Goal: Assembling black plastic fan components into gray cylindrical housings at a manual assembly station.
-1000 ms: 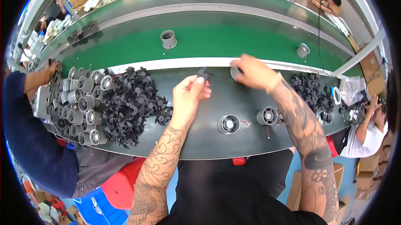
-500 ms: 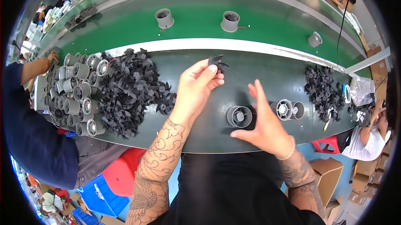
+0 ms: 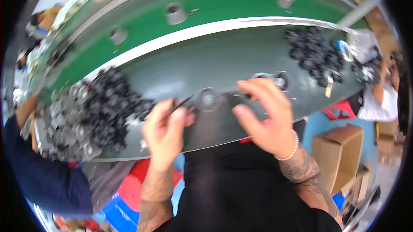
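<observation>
My left hand (image 3: 165, 126) pinches a black fan impeller (image 3: 186, 101) between thumb and fingers, just left of a grey round fan housing (image 3: 208, 100) on the dark green table. A thin red wire runs from the housing toward my right hand (image 3: 269, 118). That hand hovers right of the housing, thumb and fingers apart, with no held thing that I can make out. Two more housings (image 3: 282, 81) stand beyond its fingers, one partly hidden. Motion blurs the picture, so blade details do not show.
A pile of black impellers (image 3: 109, 107) lies left, beside many grey housings (image 3: 64, 122) and a co-worker's arm (image 3: 26, 113). Another impeller pile (image 3: 316, 55) sits right, near a clear plastic bag (image 3: 363, 44). Several housings stand on the green belt (image 3: 228, 10) behind a white rail.
The view has turned, shifting the scene. My left hand has come down and nearer the housing with the impeller. My right hand stays by the housing, its fingers still apart.
</observation>
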The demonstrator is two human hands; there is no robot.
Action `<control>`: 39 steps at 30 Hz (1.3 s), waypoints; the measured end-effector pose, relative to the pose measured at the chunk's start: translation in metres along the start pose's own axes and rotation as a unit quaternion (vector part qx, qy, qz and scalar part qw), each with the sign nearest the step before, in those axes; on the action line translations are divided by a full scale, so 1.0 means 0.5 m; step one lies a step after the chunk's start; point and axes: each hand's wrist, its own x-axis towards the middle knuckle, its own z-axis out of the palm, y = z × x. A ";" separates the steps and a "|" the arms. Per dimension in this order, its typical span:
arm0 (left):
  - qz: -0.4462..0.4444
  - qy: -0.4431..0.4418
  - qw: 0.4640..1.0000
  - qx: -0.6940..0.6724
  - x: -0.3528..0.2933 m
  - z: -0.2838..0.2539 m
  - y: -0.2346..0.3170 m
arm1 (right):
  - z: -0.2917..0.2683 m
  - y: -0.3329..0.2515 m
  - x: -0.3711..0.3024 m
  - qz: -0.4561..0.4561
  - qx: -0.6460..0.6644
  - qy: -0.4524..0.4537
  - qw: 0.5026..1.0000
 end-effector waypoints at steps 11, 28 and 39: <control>0.099 -0.083 0.964 0.234 -0.079 0.053 0.015 | -0.093 0.051 -0.086 0.285 0.188 0.163 0.926; 0.134 0.177 0.776 0.590 -0.060 -0.176 -0.096 | 0.124 0.018 -0.057 0.001 -0.065 -0.024 0.998; -0.193 0.163 0.908 -0.335 -0.071 -0.184 -0.061 | 0.202 0.073 -0.037 0.074 -0.085 -0.027 0.993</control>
